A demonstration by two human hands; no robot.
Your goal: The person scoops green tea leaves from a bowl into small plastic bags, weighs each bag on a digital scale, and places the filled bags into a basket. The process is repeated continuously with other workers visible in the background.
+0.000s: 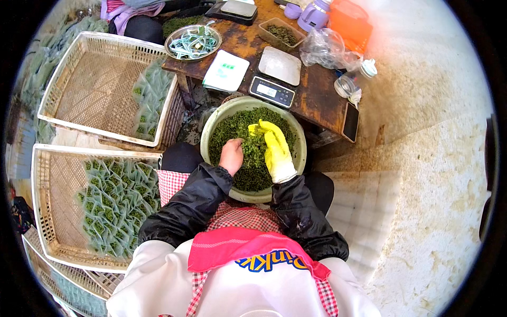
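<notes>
Between my knees stands a round pale-green basin filled with small green berries that look like green peppercorns. My right hand, in a yellow rubber glove, is over the basin with its fingers curled around a clump of the berries. My bare left hand is at the left side of the heap. Its fingers are drawn together and their tips reach the berries, partly hidden. Just beyond the basin's far rim sits a digital scale with a flat metal plate.
A wooden table holds a phone, plastic bags, a stack of printed pouches and a metal bowl of strips. On my left, two crates contain filled clear pouches. Another person's knee shows at the far left.
</notes>
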